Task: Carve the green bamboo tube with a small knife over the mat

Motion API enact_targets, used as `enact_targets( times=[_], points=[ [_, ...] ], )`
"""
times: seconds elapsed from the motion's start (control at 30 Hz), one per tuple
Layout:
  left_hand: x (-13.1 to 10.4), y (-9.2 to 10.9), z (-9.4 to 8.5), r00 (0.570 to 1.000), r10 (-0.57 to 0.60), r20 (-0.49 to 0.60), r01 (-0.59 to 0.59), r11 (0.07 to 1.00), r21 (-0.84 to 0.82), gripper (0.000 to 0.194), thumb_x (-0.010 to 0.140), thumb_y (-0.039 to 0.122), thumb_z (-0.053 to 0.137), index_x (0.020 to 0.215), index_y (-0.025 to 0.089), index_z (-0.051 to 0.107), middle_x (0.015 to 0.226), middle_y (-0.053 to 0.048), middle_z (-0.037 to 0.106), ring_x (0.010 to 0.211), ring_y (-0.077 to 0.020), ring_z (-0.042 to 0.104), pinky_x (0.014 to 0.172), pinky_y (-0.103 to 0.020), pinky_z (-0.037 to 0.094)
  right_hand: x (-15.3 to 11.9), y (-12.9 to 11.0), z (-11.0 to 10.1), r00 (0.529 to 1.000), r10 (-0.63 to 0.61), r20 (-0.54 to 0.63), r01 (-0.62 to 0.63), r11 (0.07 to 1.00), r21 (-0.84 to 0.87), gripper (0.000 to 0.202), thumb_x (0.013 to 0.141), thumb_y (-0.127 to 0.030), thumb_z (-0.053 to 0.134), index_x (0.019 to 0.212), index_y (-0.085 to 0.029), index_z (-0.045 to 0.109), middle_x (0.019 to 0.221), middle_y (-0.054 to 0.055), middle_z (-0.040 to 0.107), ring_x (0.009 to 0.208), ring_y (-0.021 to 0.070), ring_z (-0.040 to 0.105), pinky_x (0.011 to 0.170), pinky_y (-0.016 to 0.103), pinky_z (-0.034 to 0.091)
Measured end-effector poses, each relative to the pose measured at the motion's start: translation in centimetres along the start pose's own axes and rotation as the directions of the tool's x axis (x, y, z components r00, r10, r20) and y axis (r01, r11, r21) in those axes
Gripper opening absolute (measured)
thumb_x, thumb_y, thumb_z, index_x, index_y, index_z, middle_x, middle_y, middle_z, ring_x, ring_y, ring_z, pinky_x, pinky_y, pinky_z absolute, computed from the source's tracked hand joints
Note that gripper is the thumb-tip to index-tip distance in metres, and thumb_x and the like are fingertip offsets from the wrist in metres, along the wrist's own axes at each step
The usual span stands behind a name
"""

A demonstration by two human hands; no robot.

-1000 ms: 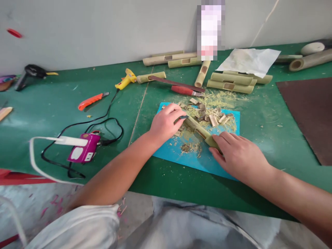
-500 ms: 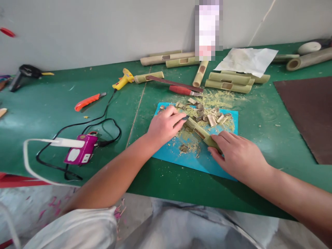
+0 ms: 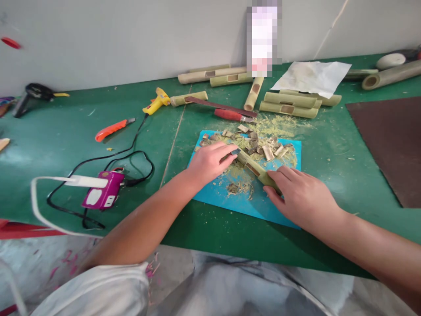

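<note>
A green bamboo tube [image 3: 255, 168] with a rectangular slot cut in its side slants over the blue sheet [image 3: 210, 186]. My right hand [image 3: 301, 193] is wrapped round the tube's near end. At the far end, my left hand [image 3: 212, 162] pinches a small dark piece that looks like sandpaper [image 3: 236, 152], against or just beside the tube's rim. Bamboo chips [image 3: 268, 152] and pale shavings lie behind and around the tube. A red-handled knife [image 3: 228, 115] and a long flat dark strip [image 3: 226, 106] rest beyond the sheet.
More slotted bamboo tubes [image 3: 289, 109] lie at the back, some under white paper [image 3: 311, 77]. To the left are a yellow glue gun [image 3: 157, 102], an orange utility knife [image 3: 112, 130] and a purple power adapter [image 3: 103, 189] with looping cords. A brown board [image 3: 390, 147] lies at right.
My left hand has shifted slightly down and left, its fingers straighter, still with the dark piece at the tube's far end. My right hand and the tube stay nearly still.
</note>
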State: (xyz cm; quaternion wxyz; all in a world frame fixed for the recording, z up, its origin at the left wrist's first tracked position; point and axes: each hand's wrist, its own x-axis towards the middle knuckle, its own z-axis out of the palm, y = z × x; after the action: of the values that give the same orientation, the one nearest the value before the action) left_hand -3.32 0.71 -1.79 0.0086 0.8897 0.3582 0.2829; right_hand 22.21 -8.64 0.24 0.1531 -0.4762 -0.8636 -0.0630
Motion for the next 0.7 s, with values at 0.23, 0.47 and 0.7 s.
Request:
enact_targets(
  times=[0.23,0.47,0.7],
  points=[
    [0.1,-0.3,0.6,0.993,-0.016,-0.118,0.010,0.999,-0.045,0.016,0.097,0.023,0.060,0.101,0.015,0.073,0.089,-0.007,0.074,0.079,-0.0141,0.070,0.076,-0.028,0.058,-0.1,0.0,0.1,0.999,0.021,0.041,-0.021,1.000,0.016,0.024,0.096,-0.029,0.049,0.089,-0.016,0.068,0.078,0.005,0.065,0.066,0.0164,0.055,0.061,0.030,0.037],
    [0.1,0.5,1.0,0.996,0.087,-0.023,-0.087,0.996,-0.034,0.023,0.101,0.026,0.053,0.104,0.014,0.073,0.083,-0.006,0.072,0.074,-0.0133,0.068,0.069,-0.024,0.056,-0.2,0.2,0.3,1.000,0.015,0.021,-0.015,1.000,0.017,0.024,0.096,-0.029,0.050,0.090,-0.015,0.069,0.080,0.006,0.066,0.067,0.0168,0.058,0.060,0.031,0.038],
    [0.3,-0.1,1.2,0.995,0.099,-0.025,-0.098,0.995,0.024,0.026,0.102,0.026,0.050,0.107,0.013,0.073,0.083,-0.007,0.071,0.074,-0.0139,0.068,0.069,-0.025,0.056,-0.1,0.0,0.1,1.000,-0.020,-0.003,0.020,1.000,0.016,0.025,0.096,-0.028,0.051,0.091,-0.013,0.069,0.080,0.007,0.066,0.067,0.0172,0.059,0.060,0.031,0.040]
  ],
)
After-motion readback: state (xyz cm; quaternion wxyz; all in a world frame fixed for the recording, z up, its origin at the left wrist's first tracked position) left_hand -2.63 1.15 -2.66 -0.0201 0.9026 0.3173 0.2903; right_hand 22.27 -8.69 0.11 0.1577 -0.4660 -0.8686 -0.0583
